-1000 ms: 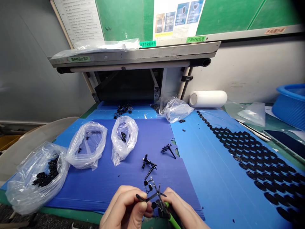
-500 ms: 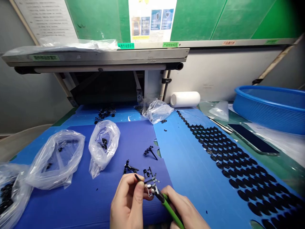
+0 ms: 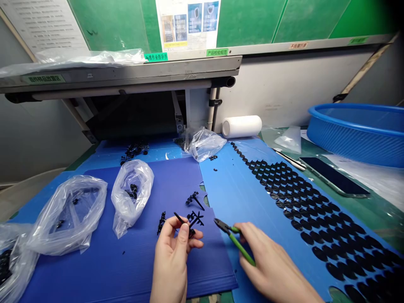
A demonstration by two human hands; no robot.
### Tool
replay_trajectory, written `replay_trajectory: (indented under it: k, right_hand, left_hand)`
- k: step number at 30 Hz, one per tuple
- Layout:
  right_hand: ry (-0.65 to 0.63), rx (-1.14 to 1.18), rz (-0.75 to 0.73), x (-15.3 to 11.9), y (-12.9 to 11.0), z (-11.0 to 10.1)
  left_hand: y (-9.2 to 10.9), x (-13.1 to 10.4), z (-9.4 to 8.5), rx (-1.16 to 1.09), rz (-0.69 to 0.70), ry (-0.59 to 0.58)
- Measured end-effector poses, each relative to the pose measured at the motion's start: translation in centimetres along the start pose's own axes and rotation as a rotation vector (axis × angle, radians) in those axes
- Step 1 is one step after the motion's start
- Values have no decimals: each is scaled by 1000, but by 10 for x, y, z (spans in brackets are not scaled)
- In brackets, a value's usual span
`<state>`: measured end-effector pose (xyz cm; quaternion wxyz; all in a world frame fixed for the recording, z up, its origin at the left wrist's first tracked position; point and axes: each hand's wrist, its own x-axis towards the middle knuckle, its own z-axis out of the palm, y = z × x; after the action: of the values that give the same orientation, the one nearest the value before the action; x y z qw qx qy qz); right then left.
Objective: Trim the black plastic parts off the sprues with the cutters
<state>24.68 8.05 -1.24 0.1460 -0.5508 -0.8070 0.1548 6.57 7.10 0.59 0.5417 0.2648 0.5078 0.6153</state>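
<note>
Left hand [image 3: 175,248]: pinching branched black plastic sprue [image 3: 189,219], glossy, thin-stemmed. Right hand [image 3: 268,263], just beside: gripping green-handled metal side cutters [image 3: 233,237]. Beneath both: ribbed blue corrugated plastic sheet [image 3: 142,261].

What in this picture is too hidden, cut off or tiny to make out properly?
- Sprue in the left hand: head view, fingers cover its lower part.
- Cutters: the right hand hides the handle ends.
- Left bag: cut off by the left edge.
- Posters: print too small, tops cut off.
- Space under the shelf: too dark.
- Black parts on the right sheet: too small to show their shape.
</note>
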Motion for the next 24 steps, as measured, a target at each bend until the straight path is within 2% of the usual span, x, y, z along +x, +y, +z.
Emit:
replay_trajectory:
  k: [3,5,8,12,15,24]
  right_hand:
    - [73,-132,17,3,16,6]
    - [106,-148,15,5,15,7]
    - [163,-41,-37,4,-8,4]
    - [220,309,-160,2,-54,0]
    - [350,354,-138,2,-76,6]
    - [471,452,-196,4,-83,22]
  left_hand:
    - [5,-7,-2,-65,-23,-25]
    - [6,-12,-4,-107,-22,-35]
    - [7,-17,-5,-146,-6,-38]
    - [6,-22,-5,-162,-4,25]
    - [8,-26,-6,-165,-33,72]
    - [3,-33,-12,-210,-2,103]
